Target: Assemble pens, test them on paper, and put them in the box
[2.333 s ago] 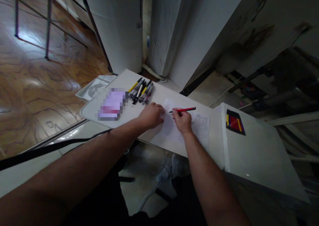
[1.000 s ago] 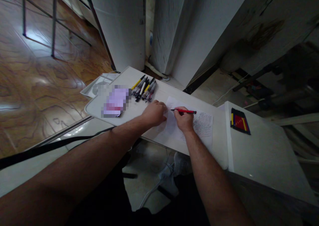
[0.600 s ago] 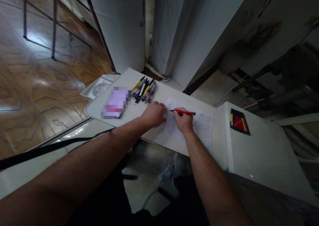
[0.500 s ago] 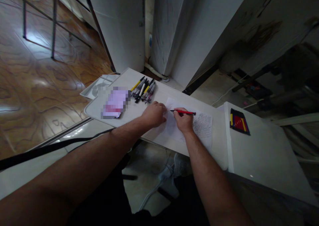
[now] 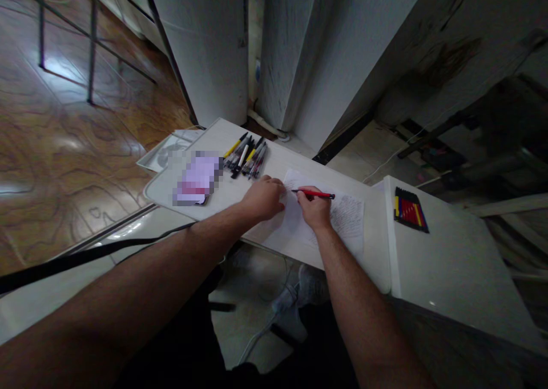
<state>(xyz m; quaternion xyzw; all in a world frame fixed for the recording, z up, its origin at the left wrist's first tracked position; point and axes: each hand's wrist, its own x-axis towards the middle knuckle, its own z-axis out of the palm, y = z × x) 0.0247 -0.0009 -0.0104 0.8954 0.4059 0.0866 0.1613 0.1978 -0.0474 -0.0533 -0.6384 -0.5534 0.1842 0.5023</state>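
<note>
My right hand (image 5: 315, 211) grips a red pen (image 5: 320, 194) with a black tip, held nearly level over the paper. Its tip meets the upper left part of a white sheet of paper (image 5: 299, 229). Dense rows of dark pen strokes cover the sheet's right side, and a few lighter marks show at its upper left. Resting on the left edge of the sheet is my left hand (image 5: 264, 197), palm down with fingers loosely bent and apart; it holds nothing. A pile of pens (image 5: 246, 157), yellow, black, white and clear, lies just beyond it.
A phone (image 5: 199, 175), blurred out, lies at the left of the white table (image 5: 222, 132). On a white surface (image 5: 445, 263) to the right is a flat group of red, yellow and black pens (image 5: 410, 211). A power strip (image 5: 286, 299) with cables is on the floor below.
The red pen and my right hand have shifted very slightly, with the pen tip still at the paper's upper left. My left hand stays where it was.
</note>
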